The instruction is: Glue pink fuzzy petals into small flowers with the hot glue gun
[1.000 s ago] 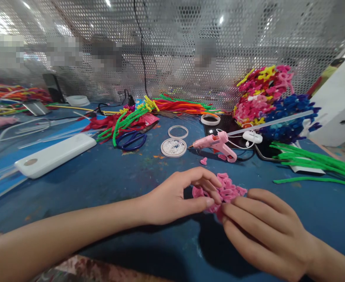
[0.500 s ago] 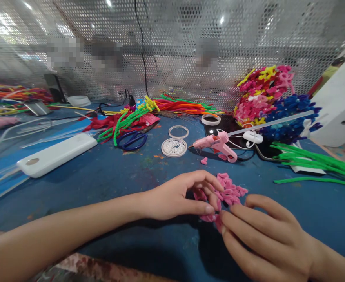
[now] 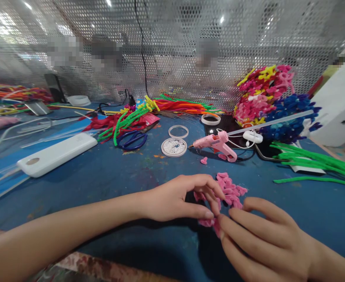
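The left hand [image 3: 175,199] reaches in low over the blue desk [image 3: 116,176], forearm stretched across, thumb and curled fingers [image 3: 212,190] pinching the near edge of a pile of pink pieces [image 3: 229,192]. The right hand [image 3: 263,243] lies palm down, fingers pressed together, tips touching the same pile at the desk's front middle.

Both hands have drawn nearer along the tabletop. The left hand [image 3: 175,199] has slid slightly near and right, its fingers [image 3: 210,196] now curled lower over the pink pipe-cleaner cluster [image 3: 228,192]. The right hand [image 3: 263,243] has pulled nearer too, uncovering more of the cluster's far side.
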Available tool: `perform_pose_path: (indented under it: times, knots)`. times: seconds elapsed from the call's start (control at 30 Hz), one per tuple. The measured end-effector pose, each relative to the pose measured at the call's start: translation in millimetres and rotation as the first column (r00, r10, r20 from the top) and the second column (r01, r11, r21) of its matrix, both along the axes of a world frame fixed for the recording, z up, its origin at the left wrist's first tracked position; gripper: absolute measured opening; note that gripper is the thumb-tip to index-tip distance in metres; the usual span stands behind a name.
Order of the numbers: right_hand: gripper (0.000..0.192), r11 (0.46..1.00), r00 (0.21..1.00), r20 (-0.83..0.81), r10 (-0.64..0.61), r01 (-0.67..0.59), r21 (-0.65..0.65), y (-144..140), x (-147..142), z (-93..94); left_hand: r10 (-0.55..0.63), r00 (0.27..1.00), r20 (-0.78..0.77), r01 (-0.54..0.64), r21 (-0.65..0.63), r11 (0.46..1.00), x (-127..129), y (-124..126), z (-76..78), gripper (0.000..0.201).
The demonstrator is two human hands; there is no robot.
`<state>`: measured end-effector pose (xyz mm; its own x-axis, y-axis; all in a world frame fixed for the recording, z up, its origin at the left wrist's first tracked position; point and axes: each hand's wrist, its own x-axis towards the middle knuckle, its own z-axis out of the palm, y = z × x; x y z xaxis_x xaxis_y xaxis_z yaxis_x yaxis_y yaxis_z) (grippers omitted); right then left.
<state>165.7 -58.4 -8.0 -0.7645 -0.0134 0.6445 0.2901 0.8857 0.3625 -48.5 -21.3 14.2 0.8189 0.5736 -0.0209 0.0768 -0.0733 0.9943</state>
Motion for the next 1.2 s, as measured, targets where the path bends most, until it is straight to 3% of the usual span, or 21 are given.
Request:
perform_pose_path:
  times: [0.4,0.7,0.83,1.0,1.2]
  knots:
    - [0.019,1.000,1.000,0.006,-0.009,0.009,0.002,-0.7,0.5,0.3,-0.012,0.999,-0.043,0.019,0.181,0.983,-2.2,1.0,-1.7,0.015]
    - [0.015,1.000,1.000,0.012,0.014,-0.015,0.020,-2.6,2.3,-4.1,0.015,0.999,-0.051,-0.005,0.200,0.980,-1.1,2.3,-2.8,0.013]
    - [0.016,1.000,1.000,-0.007,-0.004,0.004,0.013,-2.8,1.1,-3.0,0.049,0.998,-0.045,-0.041,0.175,0.984,-0.7,2.8,-5.2,0.012]
    - [0.019,0.999,0.995,-0.092,0.041,-0.038,0.032,-4.6,-2.1,-1.7,0.115,0.993,0.001,-0.115,0.048,0.992,0.4,2.2,-10.4,0.011]
    - [0.026,0.991,0.964,-0.247,-0.101,0.076,-0.108,-18.5,-3.8,-5.0,0.092,0.996,0.010,-0.092,-0.017,0.996,2.5,-1.6,-13.8,0.014]
